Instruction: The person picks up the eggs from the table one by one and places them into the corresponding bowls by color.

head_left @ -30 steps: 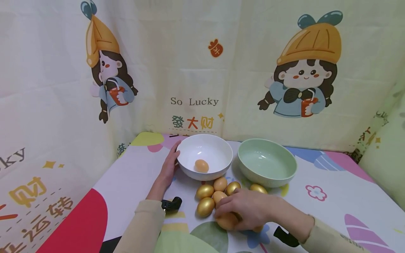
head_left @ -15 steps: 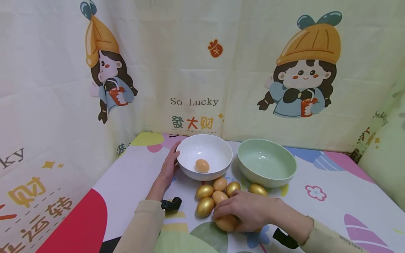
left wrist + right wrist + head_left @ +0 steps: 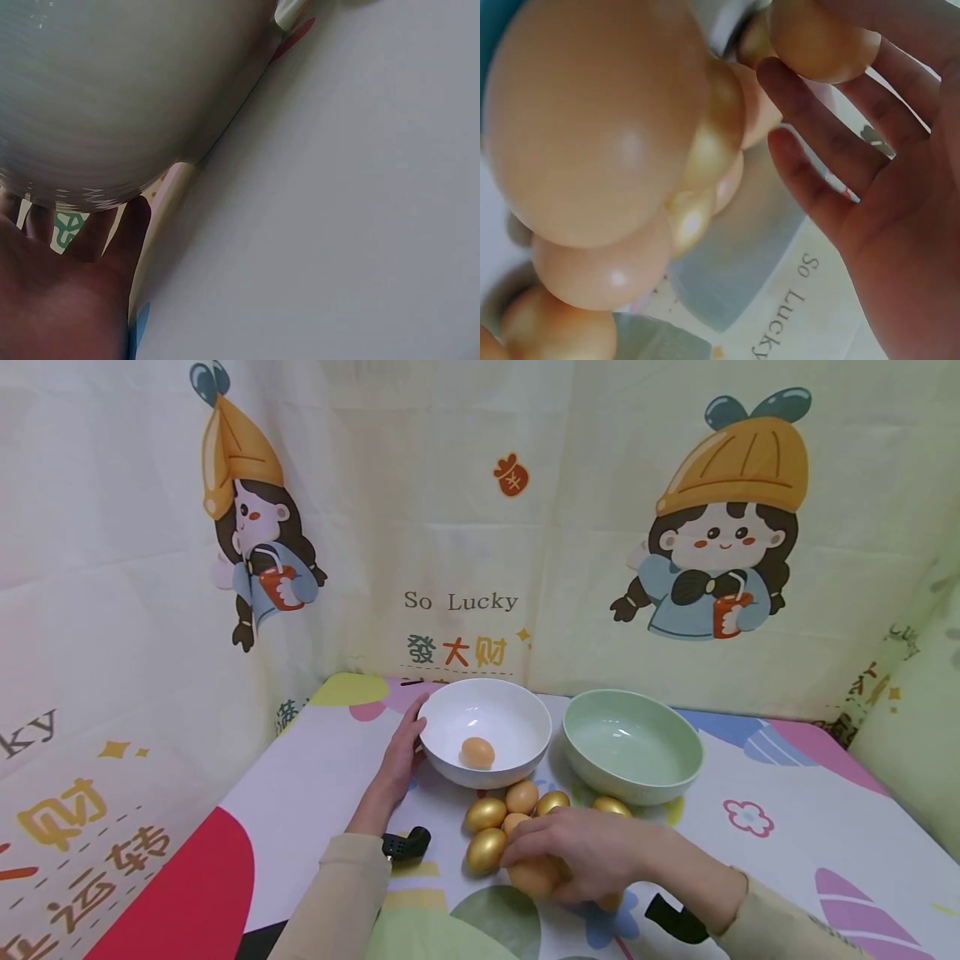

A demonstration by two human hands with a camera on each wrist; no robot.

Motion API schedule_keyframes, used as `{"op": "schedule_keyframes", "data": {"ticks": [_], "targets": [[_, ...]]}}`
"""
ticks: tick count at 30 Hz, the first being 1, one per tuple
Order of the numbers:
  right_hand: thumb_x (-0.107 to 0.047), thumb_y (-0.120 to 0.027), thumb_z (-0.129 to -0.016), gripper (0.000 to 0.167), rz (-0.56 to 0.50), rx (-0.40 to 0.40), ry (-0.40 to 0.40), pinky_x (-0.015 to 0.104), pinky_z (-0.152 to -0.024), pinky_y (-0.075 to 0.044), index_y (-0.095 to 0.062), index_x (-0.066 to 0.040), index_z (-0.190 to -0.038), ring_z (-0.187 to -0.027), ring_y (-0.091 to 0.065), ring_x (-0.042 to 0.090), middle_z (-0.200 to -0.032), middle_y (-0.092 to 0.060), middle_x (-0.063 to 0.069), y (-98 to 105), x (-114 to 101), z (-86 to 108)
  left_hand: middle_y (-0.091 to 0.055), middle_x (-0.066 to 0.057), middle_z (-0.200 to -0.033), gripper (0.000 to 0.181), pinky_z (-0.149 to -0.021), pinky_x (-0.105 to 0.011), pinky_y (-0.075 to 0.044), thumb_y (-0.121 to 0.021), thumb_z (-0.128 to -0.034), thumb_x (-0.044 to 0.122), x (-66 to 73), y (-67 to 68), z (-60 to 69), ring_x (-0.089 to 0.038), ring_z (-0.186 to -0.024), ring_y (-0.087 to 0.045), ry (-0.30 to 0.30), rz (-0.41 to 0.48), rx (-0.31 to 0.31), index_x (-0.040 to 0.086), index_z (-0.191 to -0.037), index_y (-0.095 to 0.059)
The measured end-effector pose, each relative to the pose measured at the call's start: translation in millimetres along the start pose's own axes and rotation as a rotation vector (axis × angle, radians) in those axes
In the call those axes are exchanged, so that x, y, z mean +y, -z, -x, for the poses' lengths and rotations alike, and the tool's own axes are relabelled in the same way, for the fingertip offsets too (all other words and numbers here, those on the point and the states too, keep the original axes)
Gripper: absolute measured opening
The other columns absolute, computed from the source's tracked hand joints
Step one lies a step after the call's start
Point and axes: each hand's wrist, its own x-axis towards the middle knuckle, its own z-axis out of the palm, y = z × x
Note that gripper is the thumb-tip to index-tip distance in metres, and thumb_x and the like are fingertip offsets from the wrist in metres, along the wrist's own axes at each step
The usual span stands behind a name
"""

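Note:
My left hand (image 3: pixel 397 762) rests its extended fingers against the left side of the white bowl (image 3: pixel 525 768); the left wrist view shows the fingertips (image 3: pixel 135 214) touching the outer wall. Inside that bowl lies one brown egg (image 3: pixel 477 752). My right hand (image 3: pixel 588 853) pinches another brown egg (image 3: pixel 532 878) between thumb and fingers, just in front of a cluster of gold eggs (image 3: pixel 486 852) and brown eggs (image 3: pixel 522 797). In the right wrist view the held egg (image 3: pixel 825 41) sits at the fingertips. A further brown egg (image 3: pixel 611 902) is partly covered by this hand.
A green bowl (image 3: pixel 675 768) stands right of the white one. One gold egg (image 3: pixel 611 807) lies against its front. The patterned tablecloth (image 3: pixel 795 827) covers the table, and printed curtains (image 3: pixel 570 568) hang behind and at both sides.
My right hand and its brown egg have shifted slightly left and away from me, covering more of the brown egg behind. The left hand and bowls stay put.

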Motion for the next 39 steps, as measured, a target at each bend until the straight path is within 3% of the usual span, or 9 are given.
{"op": "schedule_keyframes", "data": {"ticks": [11,18,24,27,33,39], "targets": [[-0.012,-0.081,-0.082,0.057,-0.231,0.056,-0.158,0.03,-0.099,-0.047,-0.061,-0.022,-0.134,-0.12,-0.053,0.007,-0.137,-0.054,-0.013,29.8,13.2,-0.2,-0.029,0.003,-0.162,0.054,-0.116,-0.054,-0.024,-0.036,-0.1069,0.032,0.3,1.8,0.0,-0.03,-0.144,-0.031,-0.008,0.002,-0.009,0.029,-0.16,-0.03],[-0.013,-0.082,-0.083,0.056,-0.23,0.172,-0.194,0.037,-0.099,-0.048,-0.061,-0.021,-0.134,-0.119,-0.054,0.009,-0.135,-0.058,-0.008,49.4,27.4,-5.0,-0.028,0.002,-0.163,0.054,-0.116,-0.057,-0.023,-0.036,-0.1072,0.031,-0.4,2.7,-0.2,-0.031,-0.145,-0.029,-0.012,-0.001,-0.013,0.028,-0.161,-0.029],[-0.015,-0.082,-0.084,0.054,-0.234,0.193,-0.253,0.037,-0.102,-0.046,-0.061,-0.022,-0.133,-0.12,-0.054,0.008,-0.132,-0.057,-0.014,60.9,34.7,-13.9,-0.029,0.003,-0.162,0.056,-0.115,-0.056,-0.025,-0.039,-0.1058,0.035,0.2,1.5,1.0,-0.03,-0.144,-0.03,-0.011,-0.01,-0.008,0.029,-0.16,-0.029],[-0.012,-0.082,-0.084,0.054,-0.249,0.209,-0.237,0.038,-0.102,-0.046,-0.061,-0.019,-0.133,-0.118,-0.055,0.009,-0.131,-0.058,-0.014,64.0,40.4,-21.5,-0.03,0.003,-0.162,0.056,-0.115,-0.056,-0.025,-0.04,-0.1052,0.036,0.9,2.4,2.9,-0.03,-0.144,-0.031,-0.015,-0.007,-0.002,0.03,-0.16,-0.03],[-0.002,-0.079,-0.082,0.053,-0.282,0.256,-0.119,0.036,-0.093,-0.052,-0.062,-0.007,-0.131,-0.108,-0.059,0.015,-0.128,-0.062,-0.002,65.1,58.6,-37.1,-0.03,0.004,-0.162,0.056,-0.115,-0.056,-0.025,-0.041,-0.1052,0.036,1.3,2.4,3.2,-0.029,-0.144,-0.031,-0.005,-0.001,0.0,0.03,-0.16,-0.03],[-0.001,-0.078,-0.083,0.051,-0.318,0.276,-0.114,0.037,-0.094,-0.053,-0.061,-0.004,-0.131,-0.105,-0.061,0.019,-0.128,-0.062,0.005,67.2,73.7,-48.1,-0.032,0.002,-0.161,0.055,-0.115,-0.055,-0.027,-0.039,-0.1055,0.034,3.7,-0.4,3.3,-0.029,-0.142,-0.034,0.001,-0.001,0.003,0.029,-0.159,-0.031]]}}
